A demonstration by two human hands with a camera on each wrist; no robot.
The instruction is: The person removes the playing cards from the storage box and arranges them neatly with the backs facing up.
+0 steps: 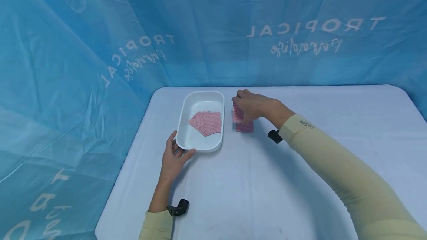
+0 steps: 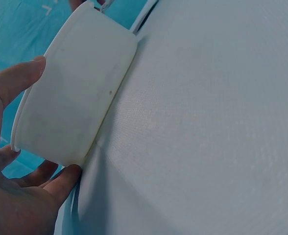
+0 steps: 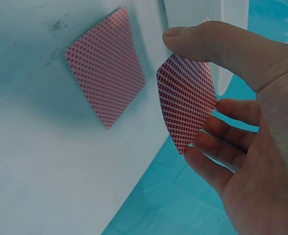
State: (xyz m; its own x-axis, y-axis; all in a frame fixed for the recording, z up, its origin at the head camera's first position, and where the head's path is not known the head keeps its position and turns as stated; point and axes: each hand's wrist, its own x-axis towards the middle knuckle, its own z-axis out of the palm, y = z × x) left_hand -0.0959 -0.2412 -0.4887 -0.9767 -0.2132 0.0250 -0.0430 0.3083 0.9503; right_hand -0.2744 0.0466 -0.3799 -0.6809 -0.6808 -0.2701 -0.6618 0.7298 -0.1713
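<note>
My left hand (image 1: 172, 161) holds the near left corner of a white plastic tub (image 1: 199, 148). Its thumb lies at the rim and the other fingers reach round the tub's side (image 2: 75, 88). Inside the tub, several red-patterned playing cards (image 1: 211, 123) lie face down and overlapping. To the right of the tub, my right hand (image 1: 256, 107) pinches a playing card (image 3: 185, 100) between thumb and fingers, its red back showing and slightly bowed. Just below that hand, a small stack of playing cards (image 3: 107, 68) lies face down on the table, partly covered by the hand in the head view.
A white cloth covers the table (image 1: 233, 188). Blue curtains (image 1: 220, 47) with white lettering hang along its far and left edges. Black wrist devices show at both sleeves, the right one (image 1: 275, 136) close over the table.
</note>
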